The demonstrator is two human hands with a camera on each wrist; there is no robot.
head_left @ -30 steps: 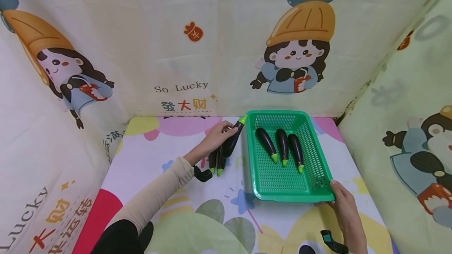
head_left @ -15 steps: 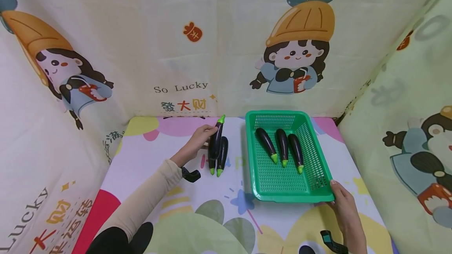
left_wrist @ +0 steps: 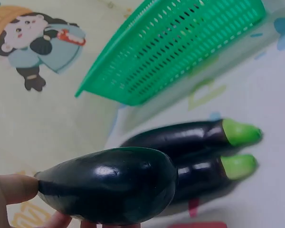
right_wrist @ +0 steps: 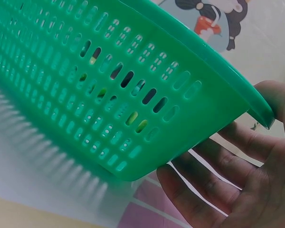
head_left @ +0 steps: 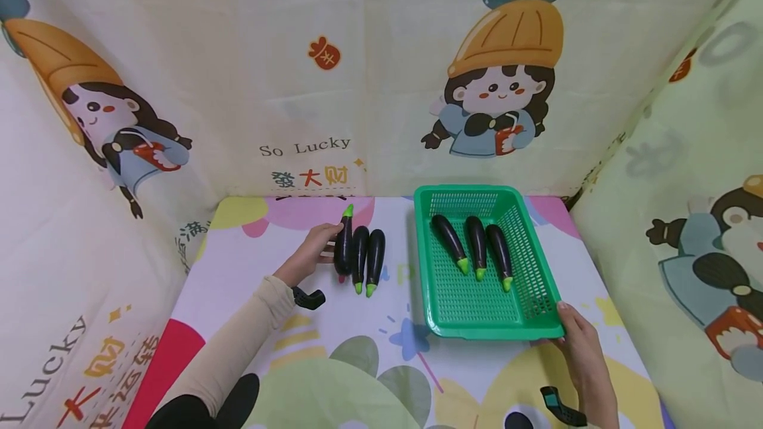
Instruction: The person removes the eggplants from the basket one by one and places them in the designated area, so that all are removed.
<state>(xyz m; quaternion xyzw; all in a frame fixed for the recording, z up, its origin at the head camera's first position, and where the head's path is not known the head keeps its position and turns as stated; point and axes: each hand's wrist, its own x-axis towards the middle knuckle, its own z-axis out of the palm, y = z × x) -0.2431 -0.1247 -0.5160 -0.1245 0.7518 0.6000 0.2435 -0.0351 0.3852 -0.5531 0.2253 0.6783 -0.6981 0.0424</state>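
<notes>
My left hand (head_left: 310, 255) grips a dark purple eggplant (head_left: 344, 243), its green cap pointing toward the back wall. In the left wrist view, the thumb presses near the narrow end of that eggplant (left_wrist: 109, 185) and the fingertips show beneath it. Just right of it, two eggplants (head_left: 359, 257) (head_left: 375, 260) lie side by side on the table, green ends toward me. My right hand (head_left: 581, 346) holds the near right corner of a green plastic basket (head_left: 495, 334). Three more eggplants (head_left: 477, 247) lie inside, caps toward me. The right wrist view shows the thumb at the basket's rim (right_wrist: 228, 78) and fingers below.
A colourful printed cloth covers the table (head_left: 298, 356). Cartoon-printed cloth walls (head_left: 393, 85) rise behind and at both sides. The basket stands close to the back wall, with a strip of table between it and the two lying eggplants.
My left hand has carried its eggplant leftward, from beside the basket, past the two lying eggplants to their left side. My right hand and the basket stay practically in place.
</notes>
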